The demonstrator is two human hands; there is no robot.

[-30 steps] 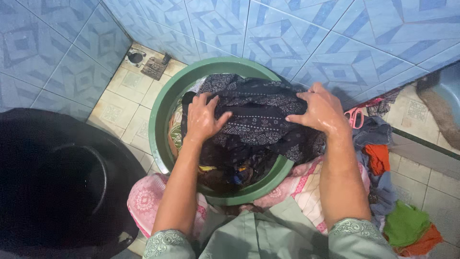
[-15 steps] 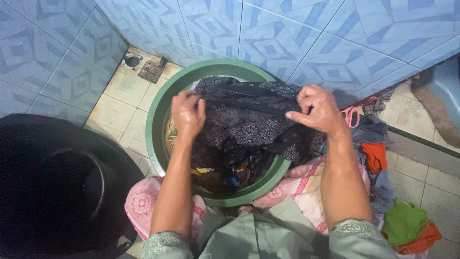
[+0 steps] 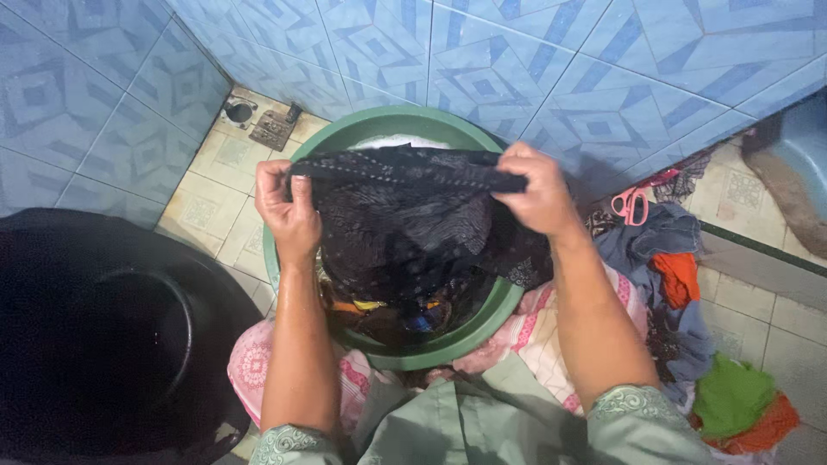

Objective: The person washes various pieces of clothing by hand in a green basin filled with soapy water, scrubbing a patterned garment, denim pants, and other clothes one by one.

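Dark garment [image 3: 405,224] is stretched between both hands over the green basin [image 3: 293,185]. Fabric is near-black with a fine pale dotted print; it looks wet. Top edge is pulled taut into a narrow band running hand to hand, pale dots clearest along that band. Below the band the cloth hangs in a loose sagging fold, lower part dropping into the basin onto other dark laundry.

Left hand [image 3: 289,211] is fisted on the garment's left end, fingers curled tight around bunched cloth, sitting over the basin's left rim. Right hand [image 3: 534,189] is clamped on the right end, fingers folded over the fabric with the thumb pinching underneath, above the basin's right side. Both forearms look wet. Both hands are at about the same height and well apart, cloth spanning the gap.

Inside the basin, under the hanging cloth: dark wet clothes with bits of yellow and blue showing near the front. A pale patch shows at the far rim; cannot tell whether it is suds or cloth.

Basin sits on a tiled floor against a blue patterned tile wall [image 3: 551,60]. Pink patterned cloth [image 3: 258,366] lies under the basin's near edge, on the person's lap side. Large black tub [image 3: 103,336] is to the left, just beside the basin. To the right, a pile of clothes [image 3: 680,284] in blue, orange and green, with pink-handled scissors [image 3: 631,205] near its top. Floor drain [image 3: 239,110] is in the far left corner.
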